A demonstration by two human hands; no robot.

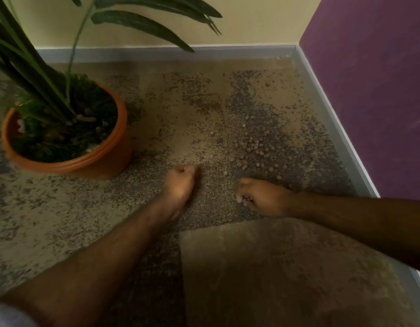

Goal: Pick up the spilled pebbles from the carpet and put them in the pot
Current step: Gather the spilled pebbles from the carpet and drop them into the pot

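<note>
Near the orange plant pot (105, 159), the left hand (180, 182) is a curled fist over the carpet (50, 220), the right hand (263, 197) has its fingers (239, 197) curled round pebbles (256, 147).

From my feed: a dim room corner, cream wall (143, 38) meeting purple wall (369, 90). Grey skirting (228, 53) edges the mottled floor.

Both bare arms are reaching forward and down. The left hand (180, 182) is curling into a fist. The right hand (263, 197) is bending in from the right, its fingers (242, 197) curling under.
</note>
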